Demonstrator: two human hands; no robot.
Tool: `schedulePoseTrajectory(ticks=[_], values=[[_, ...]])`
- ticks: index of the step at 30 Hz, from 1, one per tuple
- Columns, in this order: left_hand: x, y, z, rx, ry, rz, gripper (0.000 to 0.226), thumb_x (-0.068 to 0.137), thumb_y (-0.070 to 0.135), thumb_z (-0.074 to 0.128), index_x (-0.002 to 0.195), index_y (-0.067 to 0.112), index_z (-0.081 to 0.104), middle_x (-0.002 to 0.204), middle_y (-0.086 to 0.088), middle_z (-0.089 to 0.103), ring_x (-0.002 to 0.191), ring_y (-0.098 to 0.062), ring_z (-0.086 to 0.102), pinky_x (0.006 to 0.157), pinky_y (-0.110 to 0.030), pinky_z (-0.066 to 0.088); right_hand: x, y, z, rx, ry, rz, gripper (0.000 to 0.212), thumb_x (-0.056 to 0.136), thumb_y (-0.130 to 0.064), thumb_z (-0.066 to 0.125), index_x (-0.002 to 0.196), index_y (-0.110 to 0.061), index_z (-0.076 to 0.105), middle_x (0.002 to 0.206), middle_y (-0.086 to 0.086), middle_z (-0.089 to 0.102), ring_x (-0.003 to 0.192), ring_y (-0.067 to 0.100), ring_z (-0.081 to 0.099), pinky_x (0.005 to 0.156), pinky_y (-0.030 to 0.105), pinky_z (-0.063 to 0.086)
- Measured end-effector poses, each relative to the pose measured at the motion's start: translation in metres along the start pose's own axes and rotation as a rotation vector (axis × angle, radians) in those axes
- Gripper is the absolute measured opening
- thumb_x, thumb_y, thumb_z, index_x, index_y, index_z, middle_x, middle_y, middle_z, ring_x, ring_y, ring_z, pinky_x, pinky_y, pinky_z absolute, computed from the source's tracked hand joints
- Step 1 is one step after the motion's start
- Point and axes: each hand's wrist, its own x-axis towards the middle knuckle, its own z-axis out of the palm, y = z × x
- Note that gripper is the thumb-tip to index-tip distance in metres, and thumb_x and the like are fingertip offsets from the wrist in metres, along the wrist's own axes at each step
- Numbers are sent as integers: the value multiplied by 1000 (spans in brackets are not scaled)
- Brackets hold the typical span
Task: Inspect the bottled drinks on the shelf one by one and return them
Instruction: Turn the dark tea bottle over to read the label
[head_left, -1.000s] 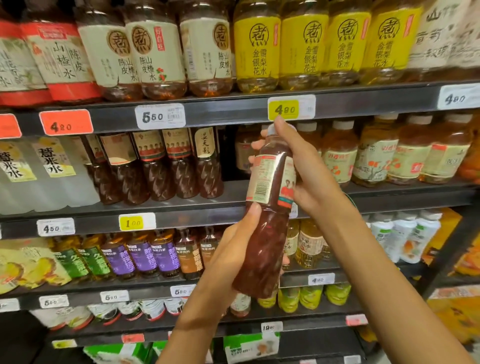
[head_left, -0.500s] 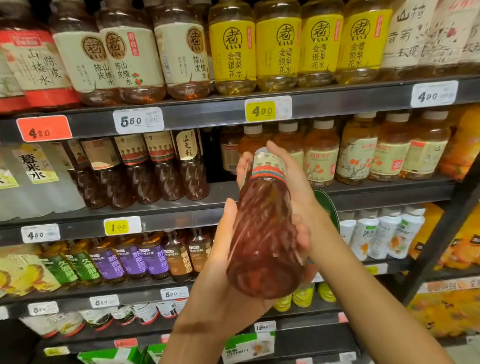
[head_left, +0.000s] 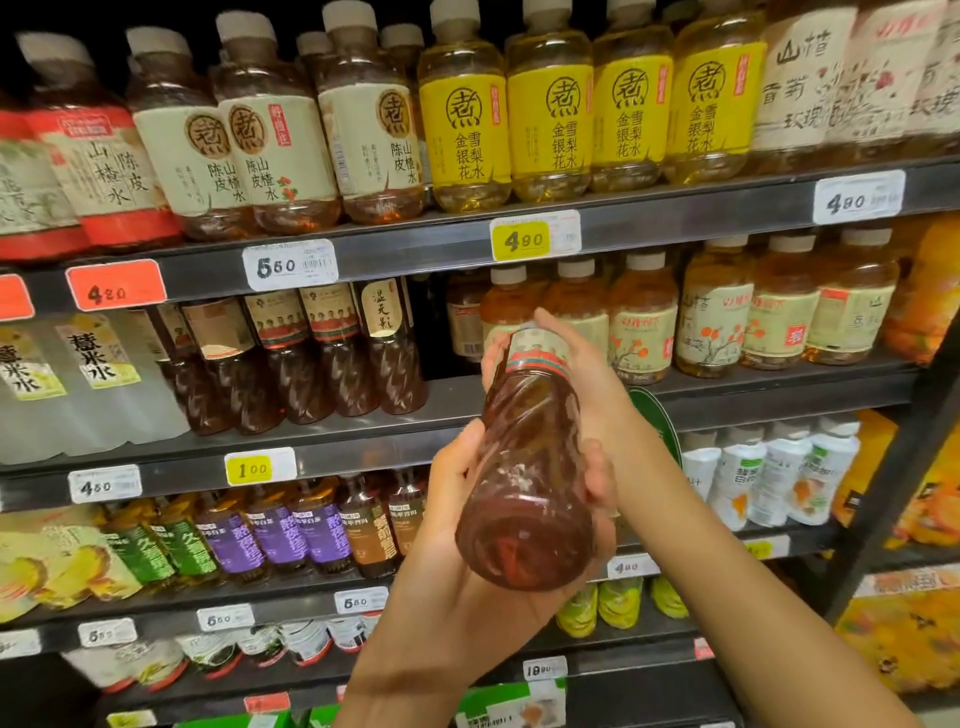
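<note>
A dark reddish-brown drink bottle (head_left: 527, 467) is tilted with its round base toward me and its labelled neck pointing at the shelf. My left hand (head_left: 457, 535) cups its lower body from the left and underneath. My right hand (head_left: 587, 374) wraps the upper part near the label, its fingers behind the bottle. The cap is hidden. Matching dark bottles (head_left: 332, 358) stand in a row on the middle shelf (head_left: 311, 441), with a dark gap (head_left: 441, 332) to the right of them.
The top shelf carries cream-labelled bottles (head_left: 260, 140) and yellow-labelled bottles (head_left: 550, 119). Orange tea bottles (head_left: 779, 306) stand right of the gap. Purple-labelled bottles (head_left: 291, 530) and white bottles (head_left: 769, 478) fill the shelf below. A black upright post (head_left: 904, 467) stands at the right.
The bottle has tipped from nearly upright with its label facing me to base-toward-me. My left hand slid under its bottom. The view moved closer and slightly left.
</note>
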Motion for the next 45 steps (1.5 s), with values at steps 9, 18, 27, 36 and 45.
schedulePoseTrajectory(ticks=[9, 18, 27, 36, 45], values=[[-14, 18, -49, 945, 206, 79, 79, 57, 56, 84, 121, 17, 60, 109, -13, 71, 100, -29, 69, 79, -40, 57, -1, -24, 22, -395, -220, -289, 16, 90, -28, 59, 83, -13, 56, 75, 5, 65, 66, 21, 62, 70, 33, 51], [-9, 14, -52, 1389, 222, 553, 38, 70, 29, 76, 105, 30, 60, 91, 7, 72, 80, -6, 68, 68, -14, 52, -9, -17, 20, -654, -326, -628, 32, 88, -34, 57, 107, -9, 63, 92, 2, 71, 87, 15, 67, 78, 30, 53], [11, 15, -90, 1438, 283, 784, 62, 67, 10, 83, 113, 40, 53, 105, 9, 68, 99, -9, 67, 77, -15, 52, -23, 7, 0, -938, -560, -771, 36, 72, -14, 72, 105, -12, 57, 100, 6, 65, 95, 30, 64, 83, 39, 50], [37, 35, -108, 1689, 376, 642, 66, 53, 39, 82, 109, 54, 51, 103, 26, 62, 99, 6, 60, 78, -11, 47, -30, 8, -11, -1128, -699, -828, 37, 68, -8, 77, 96, -24, 60, 98, 5, 63, 97, 28, 62, 87, 33, 46], [14, 66, -90, 1630, -44, 60, 62, 63, 23, 84, 108, 54, 55, 105, 23, 68, 97, 2, 65, 78, -16, 53, 7, -6, -13, -589, -914, -424, 34, 62, -10, 76, 91, -12, 59, 87, 6, 61, 79, 25, 61, 69, 33, 47]])
